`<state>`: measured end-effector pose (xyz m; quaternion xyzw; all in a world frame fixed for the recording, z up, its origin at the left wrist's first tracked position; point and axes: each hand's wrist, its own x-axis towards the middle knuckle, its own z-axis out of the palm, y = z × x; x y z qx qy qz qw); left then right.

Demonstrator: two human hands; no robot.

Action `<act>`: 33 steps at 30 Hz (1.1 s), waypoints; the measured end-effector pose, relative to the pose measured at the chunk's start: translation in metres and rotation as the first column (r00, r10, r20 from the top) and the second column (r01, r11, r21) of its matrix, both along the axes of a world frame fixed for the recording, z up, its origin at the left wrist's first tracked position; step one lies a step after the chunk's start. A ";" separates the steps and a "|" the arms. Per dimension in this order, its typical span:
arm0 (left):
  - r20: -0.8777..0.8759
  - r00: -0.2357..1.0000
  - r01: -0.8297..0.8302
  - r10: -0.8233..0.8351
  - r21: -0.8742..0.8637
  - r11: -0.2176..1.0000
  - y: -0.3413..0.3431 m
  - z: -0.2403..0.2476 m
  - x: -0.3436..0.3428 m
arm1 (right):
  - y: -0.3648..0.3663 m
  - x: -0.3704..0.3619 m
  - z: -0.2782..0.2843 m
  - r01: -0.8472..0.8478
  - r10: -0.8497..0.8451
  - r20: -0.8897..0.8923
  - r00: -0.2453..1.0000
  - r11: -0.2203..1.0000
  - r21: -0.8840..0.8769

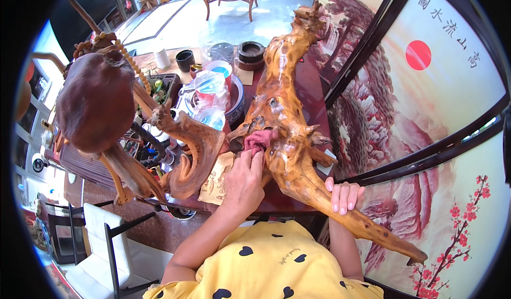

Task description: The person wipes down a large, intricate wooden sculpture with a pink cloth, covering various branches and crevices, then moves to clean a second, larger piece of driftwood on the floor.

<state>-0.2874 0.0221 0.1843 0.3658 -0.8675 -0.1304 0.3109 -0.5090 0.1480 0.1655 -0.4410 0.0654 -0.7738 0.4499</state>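
Observation:
A long, glossy, knotted piece of driftwood (pixel 282 80) lies across the dark red table, one thin end reaching past the near edge to the right. My left hand (pixel 244 184) is closed on a bunched maroon cloth (pixel 258 140), which presses against the knotty middle of the wood. My right hand (pixel 346 195) wraps over the narrow near limb, fingers on top; its thumb is hidden behind the wood. Below my left hand, a brown paper packet (pixel 217 179) lies at the table's edge.
A twisted wood carving (pixel 96 102) with a large rounded top and hanging beads rises at left. Plastic-wrapped tubs (pixel 210 86), a black cup (pixel 185 60) and an ashtray (pixel 250 53) stand behind. A painted folding screen (pixel 372 86) borders the right; a white chair (pixel 104 240) stands lower left.

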 end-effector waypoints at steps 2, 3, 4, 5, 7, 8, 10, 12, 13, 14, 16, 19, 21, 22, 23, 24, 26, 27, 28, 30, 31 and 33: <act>0.045 0.999 -0.010 0.006 0.079 0.997 -0.003 0.010 0.006 | 0.001 0.000 0.001 -0.006 0.006 -0.002 1.000 1.000 -0.002; 0.067 0.998 -0.015 0.007 0.120 0.993 -0.004 0.015 0.008 | 0.001 -0.001 0.001 -0.008 0.008 -0.003 1.000 1.000 -0.001; 0.076 0.997 -0.027 0.014 0.182 0.983 -0.004 0.020 0.010 | 0.001 -0.002 0.002 -0.008 0.008 -0.003 1.000 1.000 0.000; -0.045 0.999 0.019 -0.011 0.184 0.983 -0.004 0.026 0.014 | 0.000 -0.002 0.002 -0.012 0.012 -0.008 1.000 1.000 0.000; -0.277 0.959 0.116 -0.064 0.177 0.977 -0.003 0.040 0.024 | 0.002 -0.002 0.001 -0.010 0.010 -0.012 1.000 1.000 0.006; -0.374 0.925 0.121 -0.066 0.127 0.985 0.000 0.052 0.020 | 0.001 -0.003 0.001 -0.011 0.011 -0.013 1.000 1.000 0.000; -0.301 0.952 0.058 -0.052 0.010 0.998 -0.006 0.052 0.003 | 0.000 -0.001 0.001 -0.009 0.009 -0.002 1.000 1.000 0.006; -0.112 0.992 0.054 -0.054 -0.003 0.999 -0.012 0.030 -0.002 | 0.000 0.000 0.001 -0.009 0.009 0.002 1.000 1.000 0.012; -0.092 0.995 0.031 -0.028 0.038 0.999 -0.010 0.021 -0.003 | 0.001 0.000 0.003 -0.009 0.009 -0.009 1.000 1.000 0.012; -0.071 0.997 0.006 0.000 0.079 0.997 -0.003 0.013 -0.002 | 0.001 -0.001 0.004 -0.011 0.011 -0.020 1.000 1.000 0.013; 0.021 0.999 -0.030 0.027 0.155 0.987 0.005 0.008 0.004 | 0.003 0.000 0.002 0.000 0.000 -0.015 1.000 1.000 0.024; 0.192 0.980 -0.015 -0.057 0.356 0.934 0.008 0.006 0.021 | 0.002 -0.001 0.003 0.011 -0.011 -0.011 1.000 1.000 0.029; -0.002 0.999 0.038 -0.040 0.356 0.934 0.014 0.012 0.024 | 0.004 -0.001 0.002 0.008 -0.007 -0.022 1.000 1.000 0.025; -0.134 0.991 0.056 -0.014 0.313 0.948 0.014 0.014 0.023 | 0.004 -0.001 0.003 0.008 -0.007 -0.020 1.000 1.000 0.026; -0.264 0.965 0.069 0.005 0.268 0.961 0.014 0.017 0.021 | 0.003 0.001 0.003 0.009 -0.009 -0.018 1.000 1.000 0.028; -0.344 0.939 0.071 0.000 0.195 0.978 0.010 0.022 0.017 | 0.002 0.001 0.005 0.005 -0.005 -0.021 1.000 1.000 0.029; -0.342 0.939 0.090 -0.043 0.123 0.988 -0.007 0.025 0.001 | 0.002 0.000 0.005 0.009 -0.009 -0.017 1.000 0.999 0.032; -0.336 0.940 0.097 -0.062 0.089 0.991 -0.014 0.026 -0.004 | 0.003 0.001 0.004 0.009 -0.009 -0.011 1.000 0.999 0.037; -0.286 0.955 0.110 -0.077 0.101 0.989 -0.021 0.025 -0.006 | 0.002 0.002 0.003 0.002 -0.002 -0.011 1.000 0.999 0.032; -0.186 0.975 0.147 -0.123 0.126 0.981 -0.032 0.022 -0.007 | 0.001 0.002 0.003 0.000 0.000 -0.012 1.000 1.000 0.020; -0.147 0.982 0.142 -0.116 0.186 0.972 -0.030 0.023 -0.004 | 0.002 0.001 0.004 0.006 -0.006 -0.018 1.000 1.000 0.022; -0.062 0.992 0.120 -0.106 0.301 0.946 -0.018 0.023 0.007 | 0.003 0.002 0.005 0.014 -0.013 -0.027 1.000 1.000 0.025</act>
